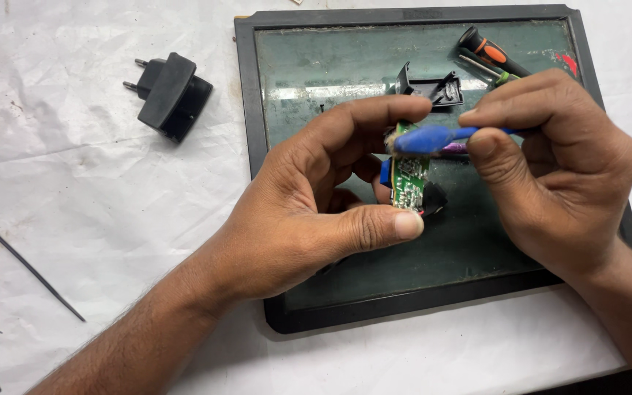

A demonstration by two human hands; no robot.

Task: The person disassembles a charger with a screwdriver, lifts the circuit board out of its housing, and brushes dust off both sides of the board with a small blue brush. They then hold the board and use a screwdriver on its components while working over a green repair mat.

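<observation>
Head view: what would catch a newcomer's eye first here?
At centre, the left hand pinches a small green circuit board while the right hand holds a blue-handled brush against it, above a dark framed glass panel. A black two-pin plug housing lies apart on the white sheet, upper left.

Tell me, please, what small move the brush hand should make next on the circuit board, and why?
Probably sweep the blue brush down the green circuit board. The right hand has its bristles at the top edge, while the left hand pinches the board upright, its lower part apparently unbrushed.
</observation>
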